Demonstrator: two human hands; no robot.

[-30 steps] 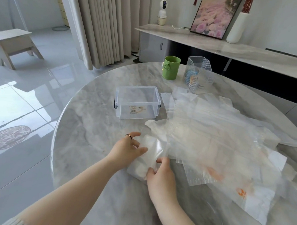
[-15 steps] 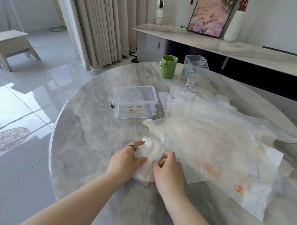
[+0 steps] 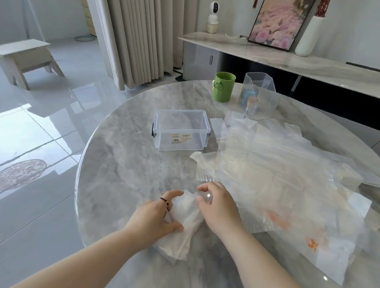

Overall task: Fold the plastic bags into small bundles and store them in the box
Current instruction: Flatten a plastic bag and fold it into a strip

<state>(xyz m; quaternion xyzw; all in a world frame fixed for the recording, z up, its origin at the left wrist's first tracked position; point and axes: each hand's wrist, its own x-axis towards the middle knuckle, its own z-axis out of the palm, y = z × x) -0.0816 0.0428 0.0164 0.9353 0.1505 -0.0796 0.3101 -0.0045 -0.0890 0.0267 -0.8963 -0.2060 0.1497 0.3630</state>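
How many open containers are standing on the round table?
3. The clear box stands at the middle of the table, the green cup at the far edge, and the ribbed clear holder right of the cup. The pile of bags may hide something small.

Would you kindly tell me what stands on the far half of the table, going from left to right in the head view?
Clear box → green cup → ribbed clear holder.
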